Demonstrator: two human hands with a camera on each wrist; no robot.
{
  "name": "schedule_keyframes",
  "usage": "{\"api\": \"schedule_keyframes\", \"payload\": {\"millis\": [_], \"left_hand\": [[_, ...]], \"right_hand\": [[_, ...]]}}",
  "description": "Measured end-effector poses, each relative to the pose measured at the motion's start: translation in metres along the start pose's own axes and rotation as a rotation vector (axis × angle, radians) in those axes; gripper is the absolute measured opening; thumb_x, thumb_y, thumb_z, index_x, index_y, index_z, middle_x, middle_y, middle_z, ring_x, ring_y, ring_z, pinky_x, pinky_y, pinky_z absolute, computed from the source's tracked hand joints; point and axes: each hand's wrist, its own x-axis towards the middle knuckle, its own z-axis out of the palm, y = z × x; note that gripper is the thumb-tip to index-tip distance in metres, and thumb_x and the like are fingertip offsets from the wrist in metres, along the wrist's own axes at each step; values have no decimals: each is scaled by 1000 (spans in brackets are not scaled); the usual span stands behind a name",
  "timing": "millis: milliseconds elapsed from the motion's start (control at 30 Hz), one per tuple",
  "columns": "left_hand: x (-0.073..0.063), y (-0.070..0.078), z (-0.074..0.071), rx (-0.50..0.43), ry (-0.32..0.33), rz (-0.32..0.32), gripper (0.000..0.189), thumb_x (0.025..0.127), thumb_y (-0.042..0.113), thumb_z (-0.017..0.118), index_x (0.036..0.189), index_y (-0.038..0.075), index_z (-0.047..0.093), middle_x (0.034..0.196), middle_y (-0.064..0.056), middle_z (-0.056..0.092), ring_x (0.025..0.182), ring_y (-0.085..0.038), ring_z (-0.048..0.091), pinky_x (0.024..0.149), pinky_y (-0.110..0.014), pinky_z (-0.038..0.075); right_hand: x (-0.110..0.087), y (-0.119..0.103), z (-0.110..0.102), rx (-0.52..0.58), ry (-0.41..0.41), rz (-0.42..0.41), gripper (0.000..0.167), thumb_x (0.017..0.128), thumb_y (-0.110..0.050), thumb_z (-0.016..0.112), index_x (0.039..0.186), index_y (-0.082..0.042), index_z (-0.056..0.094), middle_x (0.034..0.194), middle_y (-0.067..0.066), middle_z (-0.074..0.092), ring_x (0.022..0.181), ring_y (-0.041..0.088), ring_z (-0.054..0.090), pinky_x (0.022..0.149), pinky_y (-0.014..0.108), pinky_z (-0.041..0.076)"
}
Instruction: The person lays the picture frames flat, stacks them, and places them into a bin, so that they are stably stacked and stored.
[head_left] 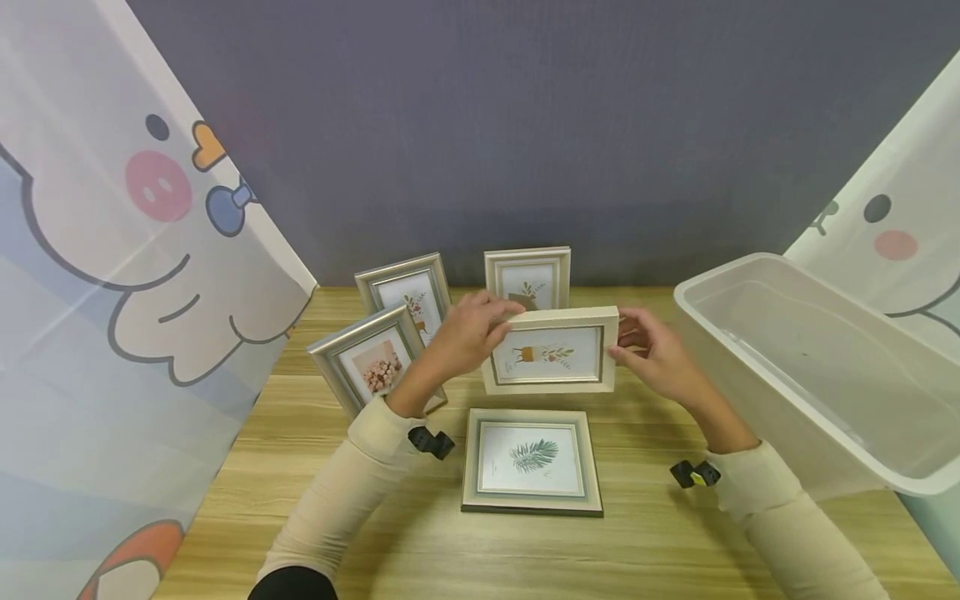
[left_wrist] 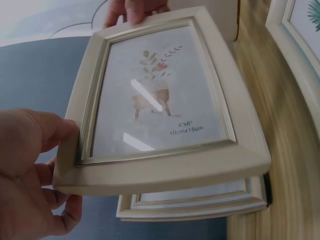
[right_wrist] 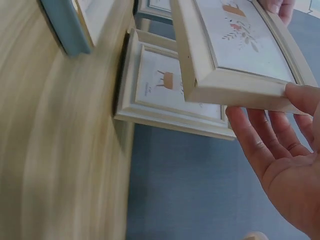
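Observation:
Both hands hold a cream picture frame (head_left: 551,350) with a deer and plant print, lifted above the wooden table (head_left: 300,467). My left hand (head_left: 491,321) grips its left end, thumb on the front edge. My right hand (head_left: 626,342) pinches its right end, thumb on the rim and fingers behind. In the left wrist view the frame (left_wrist: 160,100) fills the picture, with my left hand (left_wrist: 45,165) at its lower left. The right wrist view shows the frame (right_wrist: 235,45) above my right hand (right_wrist: 280,140). A similar cream frame (head_left: 527,279) stands just behind it.
Two silver frames (head_left: 408,292) (head_left: 367,358) stand at the left. A teal-edged frame with a leaf print (head_left: 531,458) lies flat in front of the hands. A large white plastic bin (head_left: 810,367) sits at the right. Cartoon curtains (head_left: 112,250) flank both sides; a grey wall is behind.

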Motion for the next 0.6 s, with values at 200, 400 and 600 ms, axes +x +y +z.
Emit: {"api": "schedule_keyframes", "payload": {"millis": [200, 400, 600], "left_hand": [[0, 3, -7, 40, -6, 1, 29, 101, 19, 62, 130, 19, 68, 131, -11, 65, 125, -34, 56, 109, -57, 43], [-1, 4, -7, 61, -26, 4, 29, 103, 21, 60, 130, 20, 68, 134, -9, 64, 128, -32, 54, 109, -54, 43], [-2, 3, -7, 50, -28, 15, 29, 103, 20, 58, 131, 19, 68, 134, -9, 64, 127, -32, 55, 110, -55, 43]], "right_hand": [[-5, 5, 11, 153, -20, 43, 49, 91, 12, 67, 130, 14, 38, 103, 7, 56, 87, 9, 67, 70, 23, 61], [-9, 11, 19, 212, 10, -5, 47, 87, 22, 62, 127, 15, 38, 101, -1, 57, 86, 6, 67, 68, 22, 61], [-11, 14, 22, 219, 51, -23, 53, 86, 25, 60, 133, 17, 35, 102, -3, 56, 87, 1, 66, 68, 19, 60]]}}
